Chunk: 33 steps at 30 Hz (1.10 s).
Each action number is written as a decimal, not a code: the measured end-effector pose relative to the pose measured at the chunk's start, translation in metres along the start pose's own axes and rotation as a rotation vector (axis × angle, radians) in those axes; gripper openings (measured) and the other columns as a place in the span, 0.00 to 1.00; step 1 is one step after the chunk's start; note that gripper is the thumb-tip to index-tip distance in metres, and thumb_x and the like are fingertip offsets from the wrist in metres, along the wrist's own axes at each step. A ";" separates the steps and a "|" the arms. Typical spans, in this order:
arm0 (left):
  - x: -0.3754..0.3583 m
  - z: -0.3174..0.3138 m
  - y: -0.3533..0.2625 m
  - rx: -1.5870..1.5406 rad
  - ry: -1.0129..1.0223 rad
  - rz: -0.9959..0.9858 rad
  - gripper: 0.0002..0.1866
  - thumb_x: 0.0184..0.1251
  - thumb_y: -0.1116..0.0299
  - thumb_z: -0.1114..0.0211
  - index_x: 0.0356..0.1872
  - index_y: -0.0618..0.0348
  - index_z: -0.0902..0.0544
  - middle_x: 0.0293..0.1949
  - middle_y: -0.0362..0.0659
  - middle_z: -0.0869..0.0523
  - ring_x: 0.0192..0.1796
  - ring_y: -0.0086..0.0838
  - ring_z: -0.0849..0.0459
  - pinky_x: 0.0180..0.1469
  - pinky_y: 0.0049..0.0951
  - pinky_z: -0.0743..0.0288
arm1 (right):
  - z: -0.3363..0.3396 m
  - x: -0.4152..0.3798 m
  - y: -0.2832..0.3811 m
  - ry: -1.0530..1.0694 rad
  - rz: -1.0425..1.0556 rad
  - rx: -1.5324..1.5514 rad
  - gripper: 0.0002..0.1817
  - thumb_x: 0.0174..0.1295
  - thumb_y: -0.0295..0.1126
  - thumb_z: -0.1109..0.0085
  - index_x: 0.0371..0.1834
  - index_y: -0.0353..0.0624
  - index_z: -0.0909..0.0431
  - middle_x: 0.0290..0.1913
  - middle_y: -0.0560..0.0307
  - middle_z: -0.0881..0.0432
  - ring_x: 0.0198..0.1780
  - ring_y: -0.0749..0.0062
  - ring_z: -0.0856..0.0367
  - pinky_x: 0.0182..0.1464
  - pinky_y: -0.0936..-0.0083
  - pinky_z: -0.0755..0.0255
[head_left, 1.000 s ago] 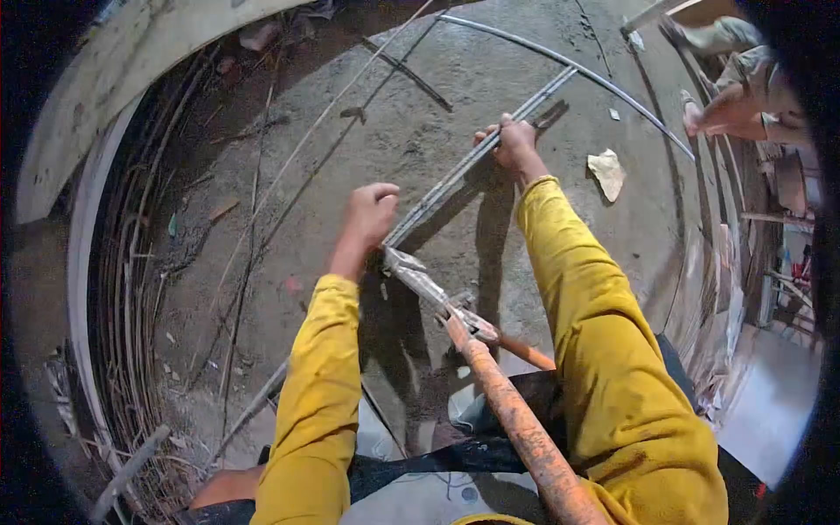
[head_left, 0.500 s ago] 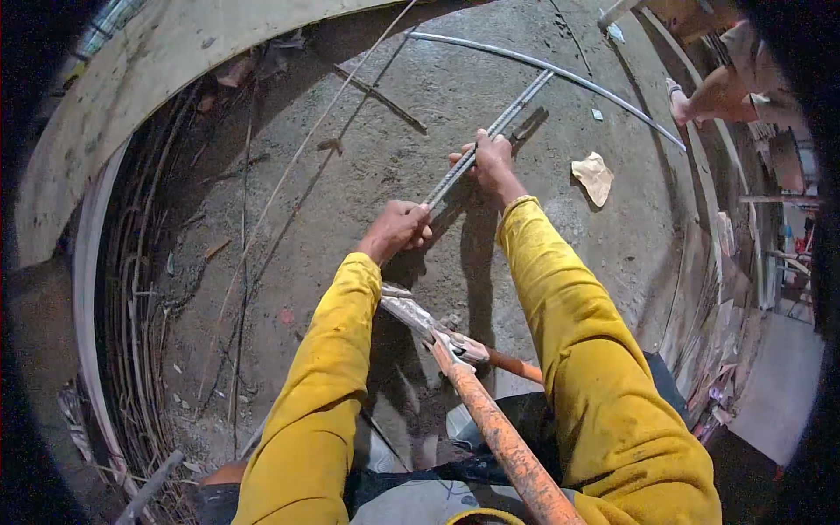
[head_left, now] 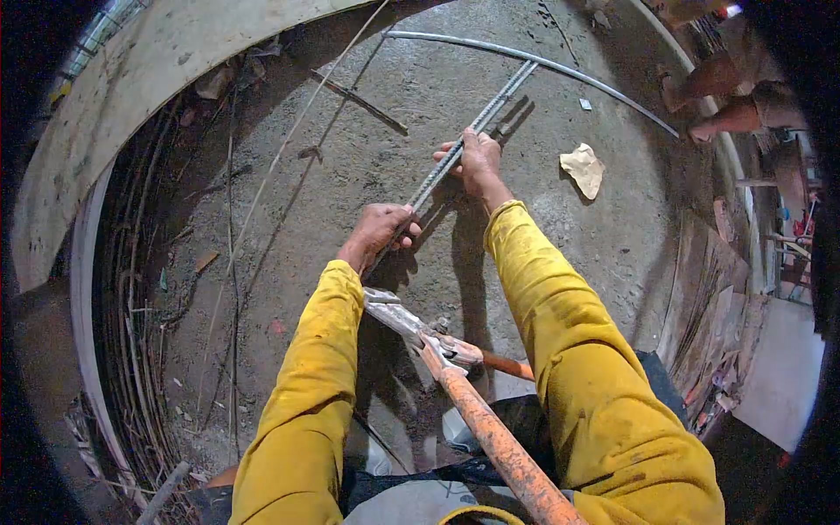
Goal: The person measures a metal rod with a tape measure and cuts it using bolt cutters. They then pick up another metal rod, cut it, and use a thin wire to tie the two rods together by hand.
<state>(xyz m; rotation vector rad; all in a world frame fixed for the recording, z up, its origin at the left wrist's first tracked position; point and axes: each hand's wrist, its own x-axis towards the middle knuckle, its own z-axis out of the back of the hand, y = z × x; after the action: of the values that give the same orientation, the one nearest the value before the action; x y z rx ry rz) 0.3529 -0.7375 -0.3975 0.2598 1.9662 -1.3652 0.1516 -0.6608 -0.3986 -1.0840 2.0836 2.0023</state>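
My left hand [head_left: 381, 233] is closed around the near end of a pair of ribbed steel rebars [head_left: 436, 178] lying side by side. Further along the same bars, my right hand [head_left: 477, 163] grips them with its thumb on top. The bars slant away to the upper right, their far end meeting a long curved grey rod [head_left: 573, 68] on the floor. Below my hands is a bolt cutter [head_left: 492, 427] with worn orange handles, its metal jaws just under my left wrist. Neither hand touches it visibly.
A bundle of thin rods [head_left: 131, 324] lies along the left, beside a large board [head_left: 114, 114]. A crumpled paper scrap [head_left: 583, 171] and a short dark stick [head_left: 360, 101] lie on the concrete floor [head_left: 560, 254]. At the upper right are another person's legs [head_left: 726, 118].
The view has shifted slightly, so the hands and rebars appear a little further left. My grip looks the same. The other person's legs at the upper right have moved, and two now show.
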 end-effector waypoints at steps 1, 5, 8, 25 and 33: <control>-0.001 0.000 -0.001 0.010 -0.001 0.006 0.13 0.69 0.60 0.45 0.38 0.61 0.19 0.27 0.40 0.15 0.21 0.19 0.22 0.22 0.19 0.30 | 0.000 0.000 0.000 0.004 0.001 -0.002 0.14 0.71 0.39 0.62 0.43 0.37 0.36 0.34 0.44 0.19 0.29 0.58 0.15 0.28 0.67 0.18; 0.004 0.000 -0.001 -0.024 -0.006 0.034 0.15 0.69 0.60 0.45 0.39 0.62 0.18 0.26 0.39 0.16 0.20 0.20 0.22 0.21 0.19 0.31 | 0.001 -0.004 0.001 0.017 0.010 -0.013 0.14 0.71 0.39 0.61 0.43 0.37 0.36 0.35 0.44 0.19 0.30 0.59 0.15 0.28 0.68 0.18; 0.015 -0.003 -0.005 -0.016 0.051 -0.053 0.15 0.69 0.60 0.46 0.41 0.62 0.19 0.27 0.39 0.16 0.21 0.20 0.22 0.23 0.19 0.29 | 0.001 -0.001 -0.001 -0.009 0.017 -0.010 0.14 0.71 0.39 0.61 0.42 0.37 0.34 0.36 0.45 0.19 0.31 0.59 0.15 0.28 0.69 0.18; -0.003 0.000 -0.006 0.193 0.072 -0.238 0.17 0.72 0.58 0.50 0.31 0.61 0.22 0.26 0.38 0.19 0.22 0.18 0.23 0.24 0.20 0.28 | 0.009 0.006 -0.003 0.022 0.007 0.022 0.12 0.69 0.35 0.58 0.41 0.36 0.34 0.35 0.45 0.17 0.28 0.61 0.15 0.20 0.74 0.25; 0.002 0.001 0.002 0.212 0.032 -0.308 0.16 0.71 0.59 0.49 0.29 0.59 0.22 0.23 0.37 0.21 0.19 0.16 0.26 0.21 0.18 0.31 | 0.011 0.007 0.000 0.044 0.026 -0.002 0.11 0.69 0.34 0.56 0.42 0.35 0.31 0.38 0.44 0.18 0.32 0.61 0.15 0.26 0.73 0.21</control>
<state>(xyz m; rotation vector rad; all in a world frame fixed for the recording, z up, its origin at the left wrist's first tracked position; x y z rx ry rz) 0.3534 -0.7376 -0.4005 0.0776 1.9459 -1.7812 0.1414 -0.6545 -0.4035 -1.1169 2.1288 2.0108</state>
